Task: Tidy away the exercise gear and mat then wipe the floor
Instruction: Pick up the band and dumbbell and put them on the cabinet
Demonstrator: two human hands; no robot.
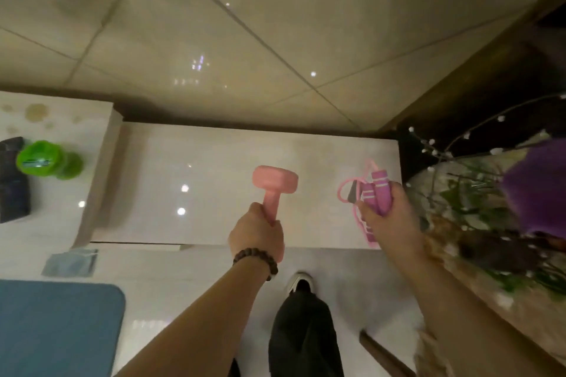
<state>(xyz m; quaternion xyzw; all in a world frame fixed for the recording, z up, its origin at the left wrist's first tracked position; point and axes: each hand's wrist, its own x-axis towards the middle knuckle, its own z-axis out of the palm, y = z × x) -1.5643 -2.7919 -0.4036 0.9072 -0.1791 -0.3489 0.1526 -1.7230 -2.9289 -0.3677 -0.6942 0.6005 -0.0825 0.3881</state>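
Note:
My left hand (257,237) grips the handle of a pink dumbbell (274,185), held upright over a low white glossy cabinet top (183,162). My right hand (387,217) holds a bundled pink skipping rope (372,196) by its purple-pink handles, with loops of cord hanging below and to the left of the hand. A blue exercise mat (58,327) lies flat on the floor at the lower left. A green dumbbell (46,159) rests on the taller white surface at the left.
A dark object (12,180) sits beside the green dumbbell. A small grey cloth or pouch (70,262) lies on the floor near the mat. A vase of branches and purple flowers (490,193) stands at the right. My shoe (301,281) is below the cabinet edge.

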